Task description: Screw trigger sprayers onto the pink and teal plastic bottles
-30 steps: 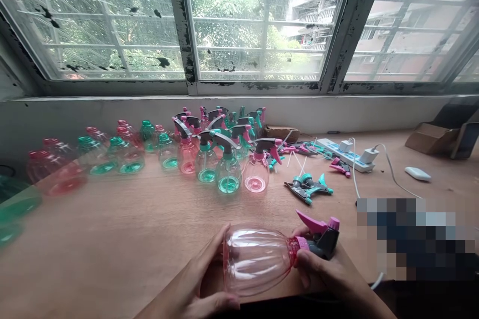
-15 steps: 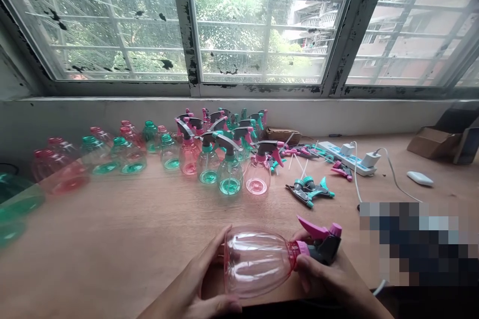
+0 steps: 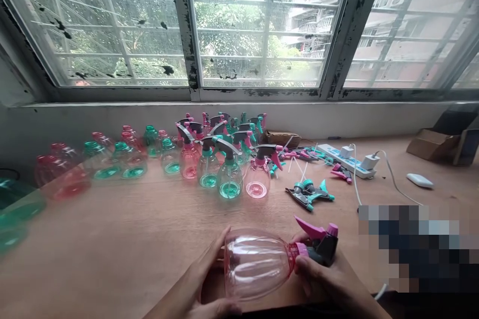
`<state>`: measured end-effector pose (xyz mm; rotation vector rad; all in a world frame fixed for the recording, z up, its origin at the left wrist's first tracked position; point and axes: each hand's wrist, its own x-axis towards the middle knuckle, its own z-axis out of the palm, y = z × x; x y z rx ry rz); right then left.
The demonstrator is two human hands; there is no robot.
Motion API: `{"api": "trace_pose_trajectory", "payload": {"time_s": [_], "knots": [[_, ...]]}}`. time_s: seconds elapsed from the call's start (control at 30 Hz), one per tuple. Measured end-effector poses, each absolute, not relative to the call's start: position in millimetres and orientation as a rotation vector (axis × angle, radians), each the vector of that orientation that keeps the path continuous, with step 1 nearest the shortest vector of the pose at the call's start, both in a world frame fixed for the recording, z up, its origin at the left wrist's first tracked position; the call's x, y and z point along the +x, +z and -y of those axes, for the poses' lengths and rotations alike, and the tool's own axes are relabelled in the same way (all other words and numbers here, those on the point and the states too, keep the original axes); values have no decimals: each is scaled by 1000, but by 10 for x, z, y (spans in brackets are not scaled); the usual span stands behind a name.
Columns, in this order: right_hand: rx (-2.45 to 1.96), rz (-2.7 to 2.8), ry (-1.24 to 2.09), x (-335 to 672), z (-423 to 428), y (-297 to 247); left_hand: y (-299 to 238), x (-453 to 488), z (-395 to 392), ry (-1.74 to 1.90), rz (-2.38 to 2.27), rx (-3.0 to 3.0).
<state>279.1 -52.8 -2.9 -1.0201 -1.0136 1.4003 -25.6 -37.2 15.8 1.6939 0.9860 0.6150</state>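
Note:
A clear pink spray bottle [image 3: 258,261] lies sideways between my hands, above the near edge of the table. Its pink and black trigger head [image 3: 322,241] is seated on the neck and points right. My left hand [image 3: 204,279] is wrapped around the bottle's base end, thumb below and fingers behind. My right hand [image 3: 318,271] grips the pink collar at the neck, with the thumb in front and the other fingers partly hidden behind the head.
Assembled spray bottles [image 3: 229,174] stand at the back middle. Headless bottles [image 3: 129,159] stand to their left. Loose trigger heads [image 3: 310,194] lie right of centre. Behind them are a power strip [image 3: 346,159], a white mouse-like object [image 3: 419,180] and a cardboard box [image 3: 434,142].
The view has tilted up slightly, so the background sits a little lower. Both hands keep the same hold on the spray bottle; the head end has shifted very slightly left.

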Motion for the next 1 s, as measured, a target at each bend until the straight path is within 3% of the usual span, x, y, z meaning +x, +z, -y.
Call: {"api": "trace_pose_trajectory", "payload": {"time_s": [1.0], "knots": [[-1045,1082,1333,2819,533,-39,106,-251,290,642,-915,1778]]}}
